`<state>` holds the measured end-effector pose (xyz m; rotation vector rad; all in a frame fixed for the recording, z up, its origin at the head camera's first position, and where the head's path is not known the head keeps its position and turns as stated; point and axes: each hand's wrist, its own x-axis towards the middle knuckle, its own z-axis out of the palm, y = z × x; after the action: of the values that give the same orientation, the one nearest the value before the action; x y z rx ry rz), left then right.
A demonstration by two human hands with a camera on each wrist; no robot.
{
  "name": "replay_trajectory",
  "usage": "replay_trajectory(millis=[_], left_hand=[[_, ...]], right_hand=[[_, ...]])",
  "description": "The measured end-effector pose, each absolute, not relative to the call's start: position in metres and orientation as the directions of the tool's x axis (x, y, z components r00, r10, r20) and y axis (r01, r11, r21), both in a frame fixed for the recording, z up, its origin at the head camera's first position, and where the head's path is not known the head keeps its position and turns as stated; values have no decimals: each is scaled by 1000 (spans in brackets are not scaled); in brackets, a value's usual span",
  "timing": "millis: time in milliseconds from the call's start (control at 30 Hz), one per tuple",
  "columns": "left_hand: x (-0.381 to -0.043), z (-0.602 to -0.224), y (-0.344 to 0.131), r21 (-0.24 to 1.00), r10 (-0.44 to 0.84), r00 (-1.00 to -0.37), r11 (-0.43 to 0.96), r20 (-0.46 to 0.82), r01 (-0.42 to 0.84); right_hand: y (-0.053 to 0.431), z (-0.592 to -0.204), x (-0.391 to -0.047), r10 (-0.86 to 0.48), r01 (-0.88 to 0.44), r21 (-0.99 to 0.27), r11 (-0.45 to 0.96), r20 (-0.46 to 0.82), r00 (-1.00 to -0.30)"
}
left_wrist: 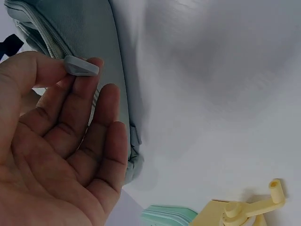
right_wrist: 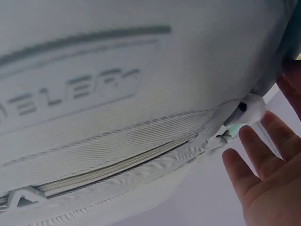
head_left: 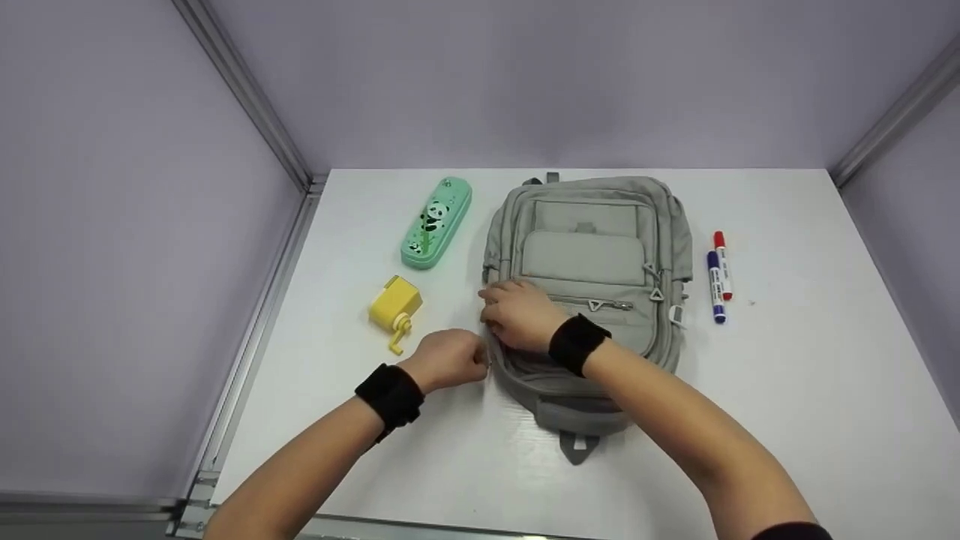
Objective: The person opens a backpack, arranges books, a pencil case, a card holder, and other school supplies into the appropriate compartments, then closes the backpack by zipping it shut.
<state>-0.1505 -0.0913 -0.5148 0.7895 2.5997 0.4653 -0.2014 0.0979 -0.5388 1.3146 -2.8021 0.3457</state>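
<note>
A grey backpack (head_left: 589,259) lies on the white table with its front pockets facing up. At its lower left edge, my left hand (head_left: 452,358) pinches a grey zipper pull (left_wrist: 82,67) between thumb and index finger; the other fingers curl loosely in the left wrist view. My right hand (head_left: 525,315) rests on the left side of the backpack near the front zipper, its fingers extended over the edge. A triangular pull (right_wrist: 23,198) sits on the front pocket's zipper in the right wrist view.
Left of the backpack are a green panda pencil case (head_left: 436,223) and a yellow hand-crank pencil sharpener (head_left: 396,304). On its right lie a blue-capped marker (head_left: 716,289) and a red-capped marker (head_left: 723,266). Grey panels (head_left: 570,90) enclose the back and sides.
</note>
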Motion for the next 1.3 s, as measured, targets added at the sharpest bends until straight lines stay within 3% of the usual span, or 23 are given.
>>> replay_trajectory(millis=[200,467,667,867,1300], left_hand=[[-152,-513,-96,458,554,-782,796,-287,396],[-162,-517,-102,572,526,-752,782,-396,246],[-173,-523,-100,556,414,-795,823,-443,119],[-180,-531,-88,640,377,-818,768,-435,14],[-183,-535,-81,633,350,-824,774,-446,-14]], right_hand=[[100,-541,-178,-836,-841,-223,492,148,-528],[93,-550,-163,-807,-846,-128,518,255,-533],[94,-550,-155,-801,-848,-75,525,292,-522],[96,-551,-149,-808,-865,-94,494,318,-496],[102,-539,-131,-859,-886,35,462,266,-437]])
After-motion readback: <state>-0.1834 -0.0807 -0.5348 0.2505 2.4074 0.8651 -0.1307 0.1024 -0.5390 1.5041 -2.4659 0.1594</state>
